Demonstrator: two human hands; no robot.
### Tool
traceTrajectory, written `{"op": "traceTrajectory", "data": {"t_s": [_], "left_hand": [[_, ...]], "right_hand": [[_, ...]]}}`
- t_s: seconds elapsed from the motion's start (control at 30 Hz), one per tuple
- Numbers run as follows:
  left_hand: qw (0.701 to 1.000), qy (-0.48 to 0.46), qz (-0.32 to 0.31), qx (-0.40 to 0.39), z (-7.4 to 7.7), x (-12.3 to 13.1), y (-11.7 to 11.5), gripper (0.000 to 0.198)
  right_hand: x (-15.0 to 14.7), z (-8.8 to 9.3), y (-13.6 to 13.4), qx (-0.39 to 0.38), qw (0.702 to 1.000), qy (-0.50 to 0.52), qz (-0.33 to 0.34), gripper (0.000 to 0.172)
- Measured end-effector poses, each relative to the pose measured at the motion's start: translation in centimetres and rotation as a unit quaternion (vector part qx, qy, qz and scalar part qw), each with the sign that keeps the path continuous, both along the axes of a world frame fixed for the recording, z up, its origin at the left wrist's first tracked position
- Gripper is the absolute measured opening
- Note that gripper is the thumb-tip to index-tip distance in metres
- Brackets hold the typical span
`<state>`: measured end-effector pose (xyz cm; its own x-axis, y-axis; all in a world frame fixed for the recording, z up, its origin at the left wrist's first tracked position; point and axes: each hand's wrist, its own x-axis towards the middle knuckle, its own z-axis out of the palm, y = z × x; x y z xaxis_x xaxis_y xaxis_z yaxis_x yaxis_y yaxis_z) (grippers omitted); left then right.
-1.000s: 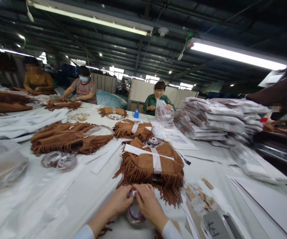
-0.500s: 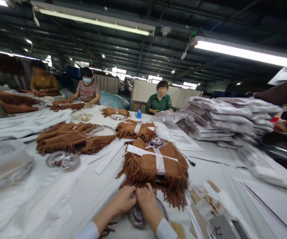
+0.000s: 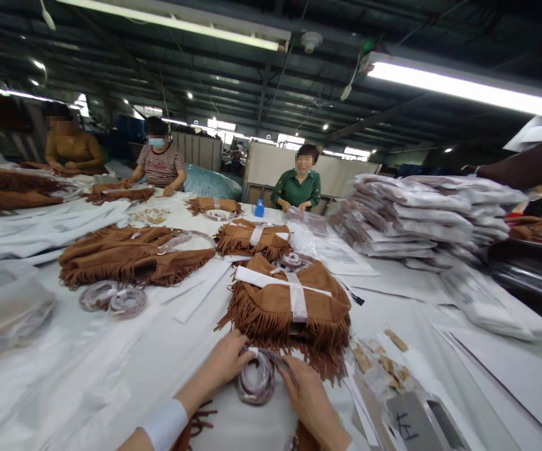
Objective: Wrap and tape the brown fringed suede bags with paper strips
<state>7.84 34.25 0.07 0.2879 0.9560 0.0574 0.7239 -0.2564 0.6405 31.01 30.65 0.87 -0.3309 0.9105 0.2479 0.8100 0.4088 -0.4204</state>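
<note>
A coiled strap [image 3: 255, 394] wrapped in clear film lies on the white table between my hands, in front of a brown fringed bag [image 3: 320, 282]. My left hand [image 3: 226, 360] pinches the coil's upper left edge, by a small white patch. In my right hand [image 3: 309, 385] is a loose dark length of the strap that leads off the coil's upper right. The bag has a white band round its middle and a white strip across its top. More brown fringed material [image 3: 183, 438] shows at the bottom edge, partly hidden by my left forearm.
Another fringed bag [image 3: 134, 254] lies left, with two coiled straps [image 3: 127, 302] before it. Small tags and packets [image 3: 378, 363] lie right, beside a grey plastic piece [image 3: 411, 419]. Bagged goods [image 3: 430, 213] are piled at the back right. Several co-workers sit across the table.
My hands have moved apart. The coil, mostly covered by them before, now shows between them, and the right hand has drawn a length of strap to the right. The view has shifted slightly.
</note>
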Motion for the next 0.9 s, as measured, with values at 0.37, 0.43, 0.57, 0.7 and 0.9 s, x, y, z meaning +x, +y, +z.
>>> {"op": "traceTrajectory", "data": {"t_s": [0.37,0.43,0.57,0.7,0.9], "left_hand": [[0.934,-0.015,0.206,0.293,6.6,-1.7,11.0,0.047],[0.946,0.007,0.186,0.264,6.5,-0.7,12.1,0.050],[0.963,0.051,0.165,0.205,6.2,1.2,12.3,0.050],[0.962,0.112,0.164,0.187,6.9,2.1,11.3,0.055],[0.943,0.163,0.115,0.266,7.2,3.5,10.0,0.058]], "right_hand": [[9.6,8.1,11.4,0.115,0.965,0.032,-0.232,0.043],[10.2,8.6,13.6,0.091,0.972,0.007,-0.217,0.040],[11.3,8.6,16.9,0.020,0.981,-0.036,-0.191,0.029],[12.4,8.5,18.6,-0.031,0.983,-0.054,-0.174,0.016],[13.1,8.0,18.8,-0.012,0.984,-0.050,-0.173,0.017]]}}
